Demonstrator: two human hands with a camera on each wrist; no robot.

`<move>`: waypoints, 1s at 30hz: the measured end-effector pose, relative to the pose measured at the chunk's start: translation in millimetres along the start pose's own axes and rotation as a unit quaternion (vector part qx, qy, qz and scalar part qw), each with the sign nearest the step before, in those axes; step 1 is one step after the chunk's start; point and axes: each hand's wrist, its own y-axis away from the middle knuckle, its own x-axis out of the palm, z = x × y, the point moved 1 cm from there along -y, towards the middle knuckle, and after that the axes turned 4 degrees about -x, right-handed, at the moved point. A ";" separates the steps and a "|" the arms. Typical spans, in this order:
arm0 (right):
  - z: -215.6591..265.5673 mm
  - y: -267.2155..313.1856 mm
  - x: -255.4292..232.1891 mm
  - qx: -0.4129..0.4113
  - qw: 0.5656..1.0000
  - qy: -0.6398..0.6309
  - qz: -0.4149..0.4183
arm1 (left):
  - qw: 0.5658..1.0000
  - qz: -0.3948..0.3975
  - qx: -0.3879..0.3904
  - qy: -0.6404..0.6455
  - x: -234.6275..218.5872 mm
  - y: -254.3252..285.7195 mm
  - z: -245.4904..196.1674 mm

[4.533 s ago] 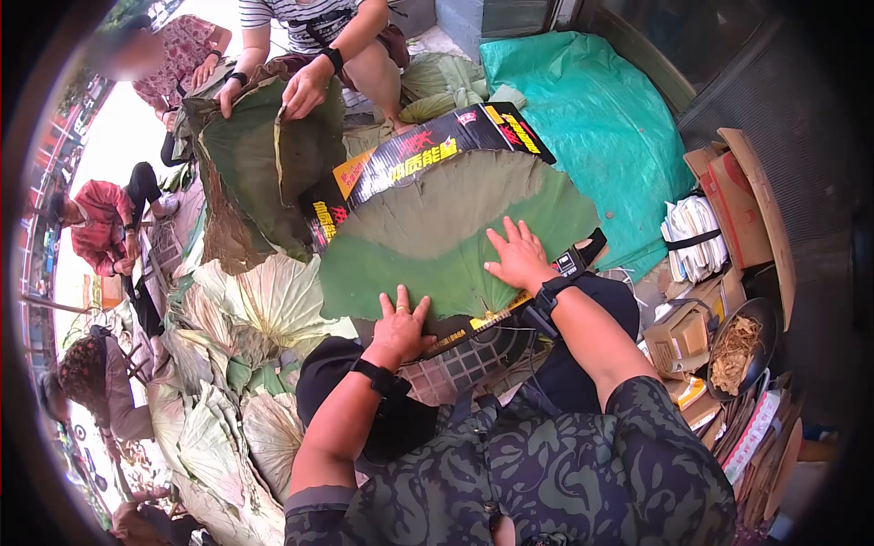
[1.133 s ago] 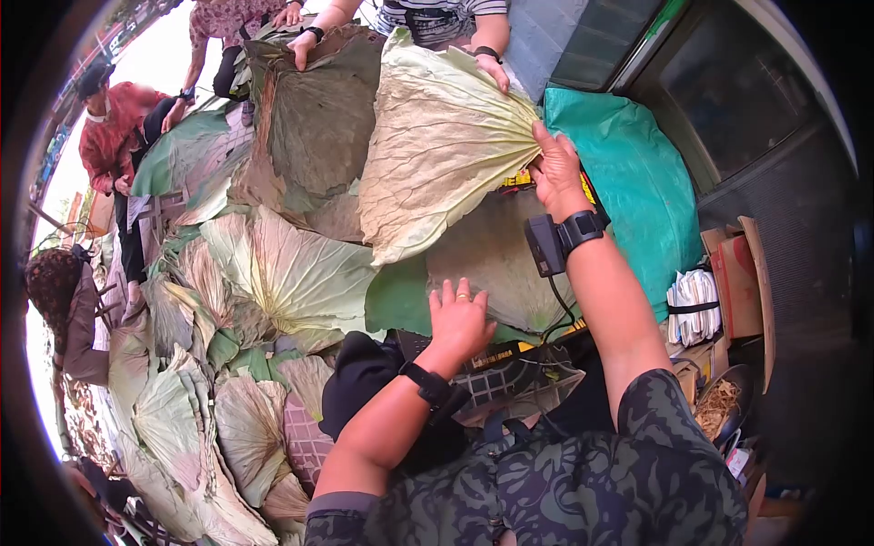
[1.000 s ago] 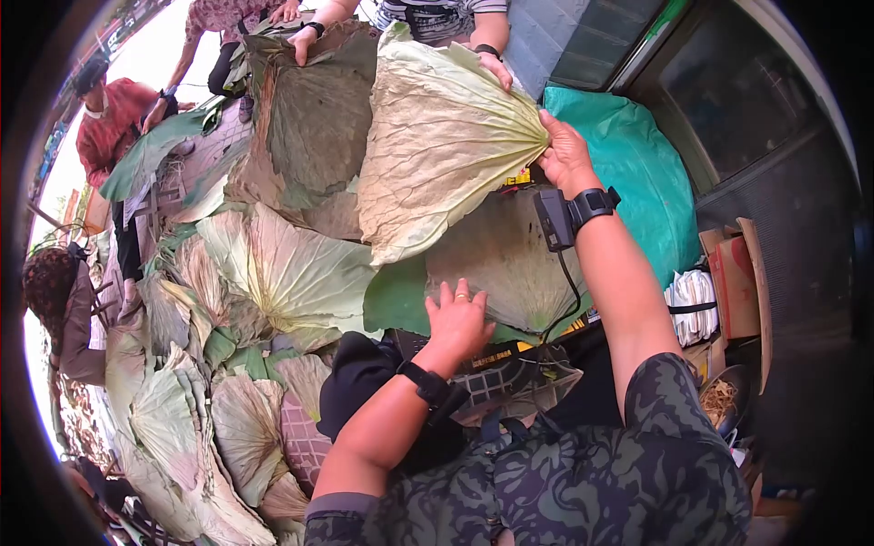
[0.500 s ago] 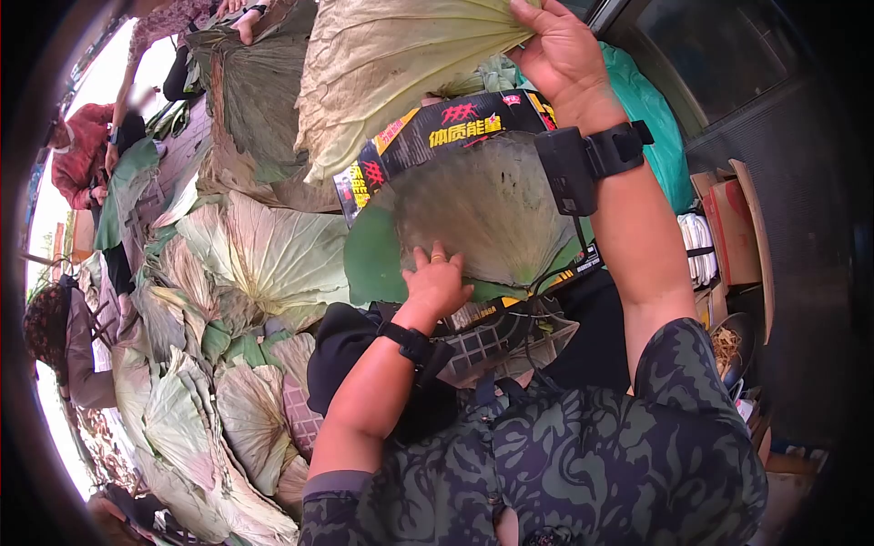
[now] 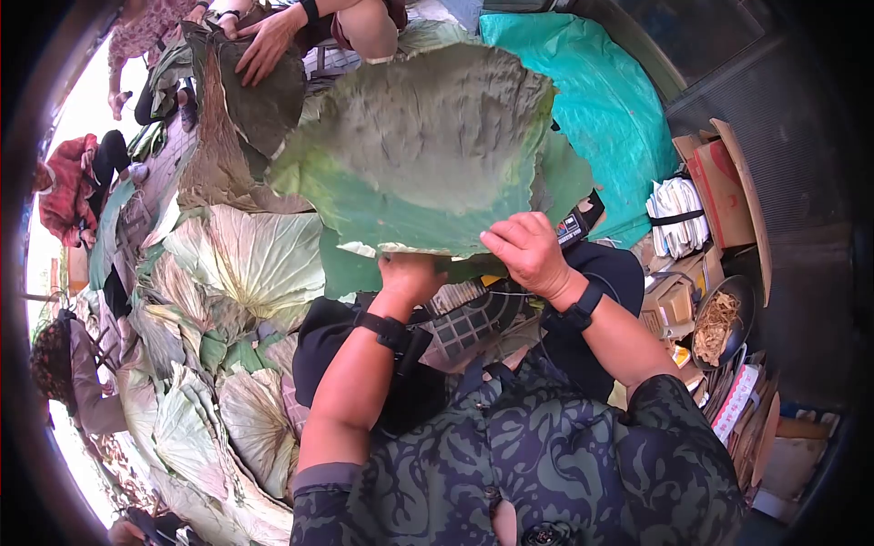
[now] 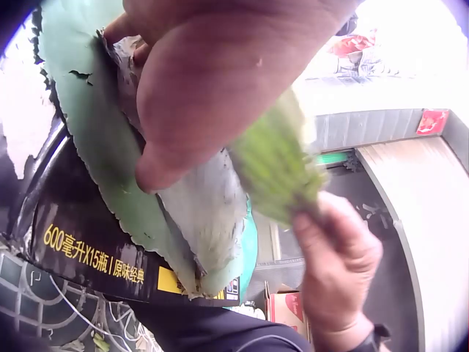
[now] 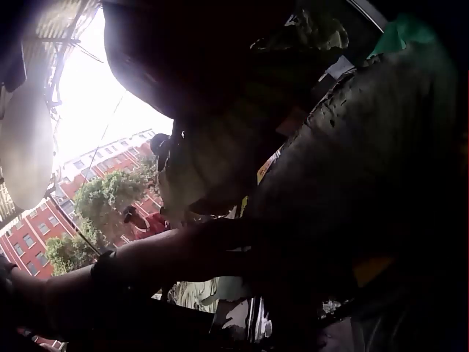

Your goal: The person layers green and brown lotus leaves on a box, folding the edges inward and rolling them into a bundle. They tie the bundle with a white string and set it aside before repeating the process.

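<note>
In the head view a large lotus leaf (image 5: 428, 136), green at its near side and grey-brown beyond, spreads over other leaves on a black printed cardboard. My right hand (image 5: 533, 255) pinches its near right edge. My left hand (image 5: 410, 278) is at the near edge, its fingers hidden beneath the leaf. In the left wrist view my left hand, thumb apart from its fingers, lies over green and silvery leaves on the cardboard (image 6: 80, 220), while my right hand pinches the blurred stem end of the held leaf (image 6: 271, 161). The right wrist view is mostly dark.
Pale dried lotus leaves (image 5: 246, 264) cover the ground at left. Another person's hand (image 5: 264, 45) rests on dark leaves at the back. A teal tarp (image 5: 601, 109) lies at back right; cardboard boxes (image 5: 728, 196) and a pan of dry brown strips (image 5: 717, 328) stand at right.
My right hand has come back toward my lap with the pale leaf, which now shows its green-grey face over the stack. The other person's hand has let go of it.
</note>
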 end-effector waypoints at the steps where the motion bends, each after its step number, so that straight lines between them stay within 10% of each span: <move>1: -1.2 14.7 13.0 0.025 0.999 -0.014 0.044 | 0.999 0.017 0.027 0.011 0.6 -1.3 1.4; 11: -12.4 45.0 36.4 0.064 0.990 -0.022 0.122 | 0.998 0.002 0.063 -0.026 -23.5 21.8 -12.8; 14: -8.8 32.9 24.4 0.056 0.997 0.000 0.055 | 0.986 -0.103 0.086 0.095 -33.1 27.1 -17.0; 16: -11.0 19.5 8.4 0.054 0.998 0.015 0.026 | 0.886 -0.338 0.205 0.242 -40.6 25.7 -18.2; 20: -7.9 4.6 -26.4 0.057 0.997 0.049 -0.028 | 0.819 -0.466 0.261 0.212 -51.5 26.0 -24.0; 30: -7.8 72.4 26.9 0.144 0.962 -0.055 0.227 | 0.988 -0.123 0.096 0.009 10.6 -3.6 -28.4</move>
